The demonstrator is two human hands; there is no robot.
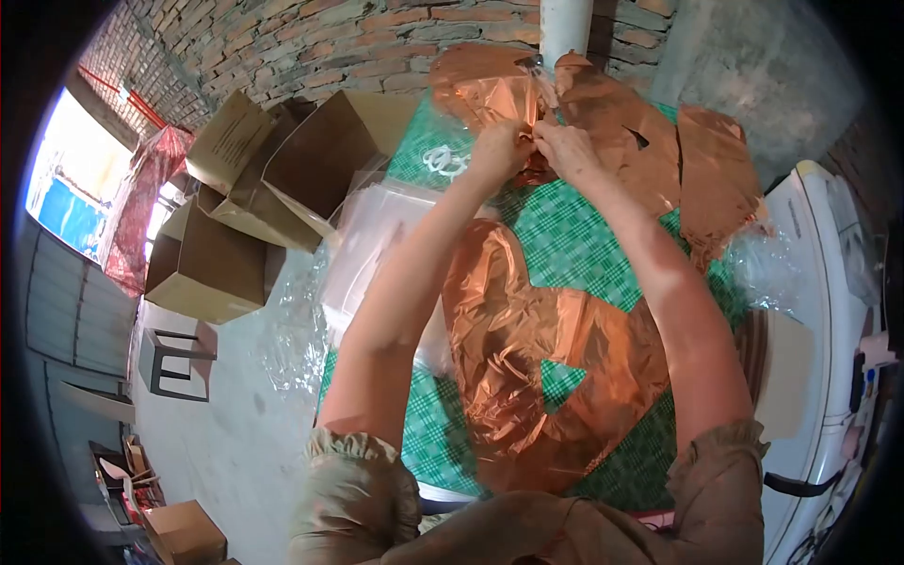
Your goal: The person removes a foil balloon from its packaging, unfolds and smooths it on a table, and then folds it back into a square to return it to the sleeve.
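Note:
My left hand and my right hand meet at the far side of a table covered with a green checked cloth. Both pinch the crumpled edge of a shiny copper foil balloon that lies just beyond them. A larger flat copper foil piece lies between my forearms, close to my body. More copper foil shapes lie to the right of my right hand.
Clear plastic bags are piled at the table's left edge. Open cardboard boxes stand on the floor at the left, near a small stool. A white appliance stands at the right. A brick wall lies ahead.

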